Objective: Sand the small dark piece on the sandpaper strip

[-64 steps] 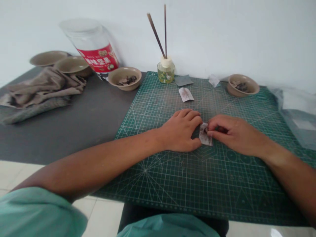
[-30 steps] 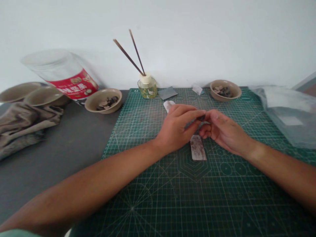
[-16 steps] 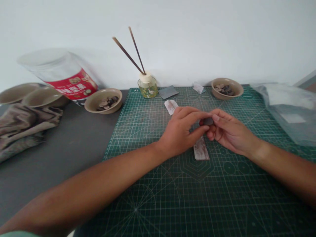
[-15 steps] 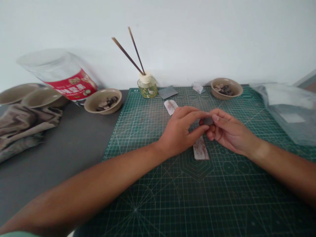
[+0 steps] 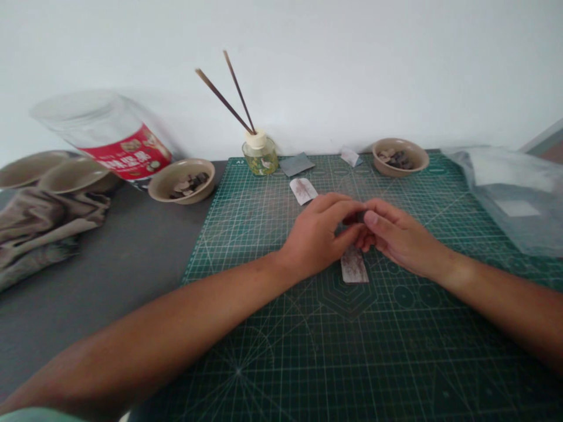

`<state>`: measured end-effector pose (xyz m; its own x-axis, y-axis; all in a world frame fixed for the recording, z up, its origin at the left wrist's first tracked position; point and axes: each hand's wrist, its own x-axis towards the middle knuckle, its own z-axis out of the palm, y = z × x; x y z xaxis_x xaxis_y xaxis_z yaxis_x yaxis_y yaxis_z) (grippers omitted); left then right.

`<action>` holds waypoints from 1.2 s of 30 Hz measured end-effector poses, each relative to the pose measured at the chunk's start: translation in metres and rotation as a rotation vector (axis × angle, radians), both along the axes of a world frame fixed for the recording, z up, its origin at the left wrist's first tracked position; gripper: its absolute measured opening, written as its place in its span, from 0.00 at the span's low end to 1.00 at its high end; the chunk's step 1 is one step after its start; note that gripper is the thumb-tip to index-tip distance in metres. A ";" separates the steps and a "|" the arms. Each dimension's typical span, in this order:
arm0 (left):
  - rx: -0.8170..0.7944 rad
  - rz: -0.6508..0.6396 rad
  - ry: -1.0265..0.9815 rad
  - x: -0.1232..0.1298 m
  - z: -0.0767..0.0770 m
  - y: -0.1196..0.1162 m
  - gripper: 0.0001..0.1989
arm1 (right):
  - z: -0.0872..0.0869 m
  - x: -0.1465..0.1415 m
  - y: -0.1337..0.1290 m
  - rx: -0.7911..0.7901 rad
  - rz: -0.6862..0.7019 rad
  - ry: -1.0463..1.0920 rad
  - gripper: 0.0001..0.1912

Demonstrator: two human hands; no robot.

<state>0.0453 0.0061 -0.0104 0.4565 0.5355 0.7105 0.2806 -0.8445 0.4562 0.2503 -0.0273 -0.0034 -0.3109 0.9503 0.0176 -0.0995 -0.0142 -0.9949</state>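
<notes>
So here's the setup: both hands are pulled in close at the middle of the mat, and the left hand (image 5: 316,237) and right hand (image 5: 400,237) are pressed together at the fingertips, pinching a small dark chip (image 5: 360,217). Only a sliver of it shows between the fingers, so I can't really tell which way it points or where its long axis runs. Could be stone, hard to say from here.

Right below the hands, a worn sandpaper strip (image 5: 354,266) lies flat, its long axis running roughly away from the person and leaning a bit to the left, with its top end tucked under the fingers. A second smudged strip (image 5: 303,191) sits further up the green cutting mat (image 5: 409,351), next to a grey sandpaper square (image 5: 297,164) and a little white scrap (image 5: 349,156).

The mat sits on a dark grey table (image 5: 97,293) against a white wall (image 5: 352,70). Along the back are a reed diffuser (image 5: 260,155) and two tan bowls of dark bits (image 5: 183,189) (image 5: 400,157). Off to the left there's a tipped-over clear jar with a red label (image 5: 105,132), two more bowls (image 5: 74,176) and a crumpled cloth (image 5: 44,228), and a plastic bag (image 5: 505,199) lies on the right.
</notes>
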 end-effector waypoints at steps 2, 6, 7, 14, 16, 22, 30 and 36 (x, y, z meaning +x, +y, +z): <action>0.024 -0.004 -0.001 0.001 -0.001 0.000 0.10 | 0.000 0.000 0.000 0.018 -0.003 -0.034 0.23; 0.022 -0.014 -0.003 0.001 0.000 0.000 0.10 | -0.001 0.001 -0.001 0.008 -0.004 -0.031 0.22; 0.011 -0.018 -0.007 0.000 0.001 0.000 0.10 | -0.001 0.001 0.000 -0.003 -0.002 -0.022 0.23; -0.009 -0.068 -0.043 -0.001 0.004 -0.002 0.11 | -0.001 0.003 0.000 -0.084 0.059 0.105 0.24; -0.025 -0.083 -0.058 -0.002 0.005 -0.002 0.11 | 0.000 0.003 0.001 -0.093 0.082 0.152 0.23; -0.072 -0.110 -0.082 -0.003 0.005 0.000 0.12 | 0.003 0.004 0.000 -0.132 0.133 0.279 0.16; -0.084 -0.133 -0.073 -0.003 0.003 0.002 0.14 | 0.008 0.005 0.001 -0.197 0.127 0.311 0.14; -0.153 0.088 0.171 -0.005 0.010 -0.014 0.16 | 0.010 0.014 0.014 -0.157 -0.120 0.266 0.16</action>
